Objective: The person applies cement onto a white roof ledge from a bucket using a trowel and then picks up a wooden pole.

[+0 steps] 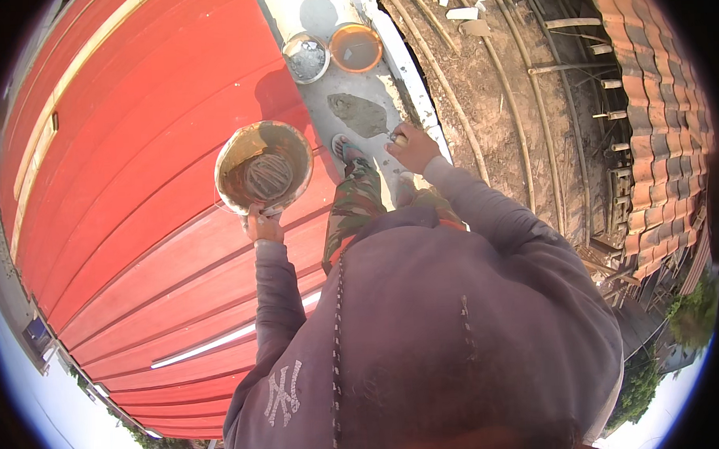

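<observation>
My left hand [264,225] is closed on the near rim of a mortar-smeared bucket [297,151], which is tilted so that its inside faces me. Grey streaks and a tan patch coat the inside of that bucket. Out to the right, my right hand [415,150] grips a trowel by its pale handle [402,141]; the blade hardly shows. Just beyond this hand, a patch of wet grey mortar [357,114] lies on the narrow concrete ledge [324,107] where I stand.
Farther along the ledge stand a pale bucket [306,58] with grey contents and an orange bucket [356,48] of murky liquid. Red metal roofing [151,152] slopes at left. Past the white ledge edge [405,64], poles [505,85] and a tiled roof [657,119] lie at right.
</observation>
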Demonstrator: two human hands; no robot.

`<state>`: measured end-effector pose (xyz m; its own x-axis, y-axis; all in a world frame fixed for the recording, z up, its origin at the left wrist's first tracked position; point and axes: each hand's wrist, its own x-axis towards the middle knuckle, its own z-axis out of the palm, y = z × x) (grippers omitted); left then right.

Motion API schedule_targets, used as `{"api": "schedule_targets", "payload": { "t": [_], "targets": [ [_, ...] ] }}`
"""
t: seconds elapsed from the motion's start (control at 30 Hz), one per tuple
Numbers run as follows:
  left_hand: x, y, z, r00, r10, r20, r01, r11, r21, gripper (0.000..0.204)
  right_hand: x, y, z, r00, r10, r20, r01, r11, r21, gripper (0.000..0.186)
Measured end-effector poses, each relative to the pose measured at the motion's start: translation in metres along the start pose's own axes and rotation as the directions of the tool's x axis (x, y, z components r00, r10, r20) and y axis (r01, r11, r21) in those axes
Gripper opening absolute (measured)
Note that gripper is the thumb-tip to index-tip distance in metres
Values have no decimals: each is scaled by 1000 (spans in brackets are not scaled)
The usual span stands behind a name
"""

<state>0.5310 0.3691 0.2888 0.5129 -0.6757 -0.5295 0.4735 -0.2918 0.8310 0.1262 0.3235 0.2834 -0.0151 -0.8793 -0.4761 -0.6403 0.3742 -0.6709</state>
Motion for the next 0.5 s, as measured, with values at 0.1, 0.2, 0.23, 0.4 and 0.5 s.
{"api": "schedule_targets", "payload": {
  "t": [0.1, 0.2, 0.23, 0.4, 0.5],
  "targets": [
    [51, -15, -59, 987, -116, -111, 117, 993, 6, 39, 40, 15, 32, 999, 45, 0, -45, 993, -111, 40],
    [78, -24, -98, 965, -185, -185, 192, 981, 16, 38, 80, 4, 49, 975, 155, 157, -136, 983, -124, 38],
    [92, -31, -107, 963, -195, -187, 201, 980, 10, 37, 102, 10, 62, 972, 105, 212, -96, 994, -50, 36],
    [91, -40, -156, 927, -231, -296, 266, 960, 83, 48, 184, 51, 108, 759, 36, 651, -363, 853, 376, 27],
    [94, -38, -151, 897, -298, -326, 355, 926, 132, 60, 245, 113, 136, 621, 115, 775, -644, 638, 421, 25]
  ]
}}
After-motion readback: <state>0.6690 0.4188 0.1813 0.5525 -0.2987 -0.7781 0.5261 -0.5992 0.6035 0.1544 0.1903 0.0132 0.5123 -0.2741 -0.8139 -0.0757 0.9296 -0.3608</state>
